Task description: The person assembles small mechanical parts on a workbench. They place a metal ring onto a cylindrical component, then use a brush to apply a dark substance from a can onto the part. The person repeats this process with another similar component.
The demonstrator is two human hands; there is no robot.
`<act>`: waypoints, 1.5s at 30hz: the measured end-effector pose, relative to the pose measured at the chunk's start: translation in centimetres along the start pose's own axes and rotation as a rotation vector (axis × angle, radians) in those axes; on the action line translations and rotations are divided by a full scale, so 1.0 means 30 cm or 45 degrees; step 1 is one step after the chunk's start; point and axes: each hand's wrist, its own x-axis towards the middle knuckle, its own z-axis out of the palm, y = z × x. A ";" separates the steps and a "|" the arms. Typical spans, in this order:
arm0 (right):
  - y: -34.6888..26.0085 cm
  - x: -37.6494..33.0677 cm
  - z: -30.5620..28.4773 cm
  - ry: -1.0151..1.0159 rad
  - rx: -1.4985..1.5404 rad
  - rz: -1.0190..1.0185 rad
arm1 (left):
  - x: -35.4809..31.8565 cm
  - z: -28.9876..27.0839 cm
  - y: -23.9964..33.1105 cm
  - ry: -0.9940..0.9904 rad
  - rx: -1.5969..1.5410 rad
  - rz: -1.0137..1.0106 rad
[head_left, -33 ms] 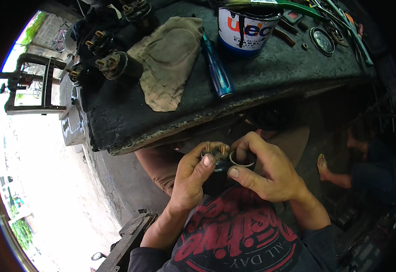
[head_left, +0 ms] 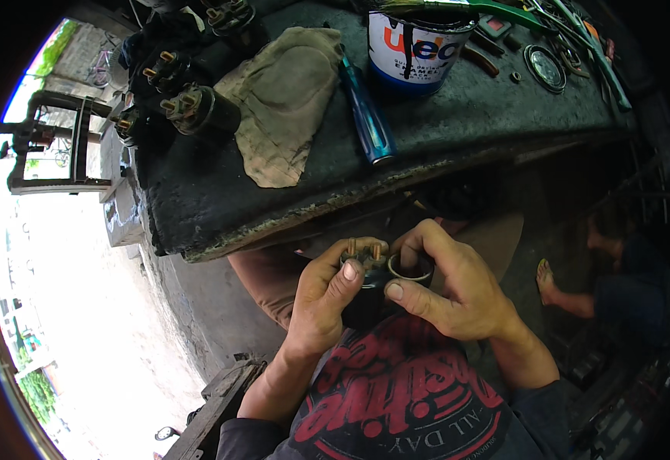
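1. Head view, lower centre: the left hand [head_left: 323, 287] is wrapped around a dark cylindrical part [head_left: 371, 280], its thumb pressed near the top edge. Two copper-coloured threaded posts point away from the wearer. The part is held above the lap, in front of the bench.
2. The right hand [head_left: 457, 299] grips a round, pale-rimmed piece [head_left: 419, 281] between thumb and curled fingers, just beside the cylindrical part; whether the two touch cannot be told.
3. Upper left: similar dark cylinders [head_left: 204, 111] with posts stand on the bench [head_left: 457, 126].
4. Upper centre: a tan cloth [head_left: 285, 100] lies flat, with a blue-handled tool [head_left: 369, 123] beside it.
5. Upper right: a green-handled brush [head_left: 496, 11] rests across a paint can [head_left: 415, 57]; assorted tools lie beyond.
6. Right: another person's foot [head_left: 548, 285] is on the floor.
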 end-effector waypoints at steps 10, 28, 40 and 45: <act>0.018 0.018 0.032 0.335 -0.519 -0.486 | 0.009 0.022 0.019 0.023 0.183 0.007; 0.015 -0.004 0.021 0.357 -0.497 -0.433 | 0.013 0.041 0.021 0.005 0.121 0.030; 0.000 0.002 0.010 0.374 -0.388 -0.413 | 0.022 0.037 0.027 -0.066 -0.410 0.054; 0.003 0.006 0.018 0.353 -0.389 -0.469 | 0.020 0.031 0.015 -0.070 -0.518 -0.037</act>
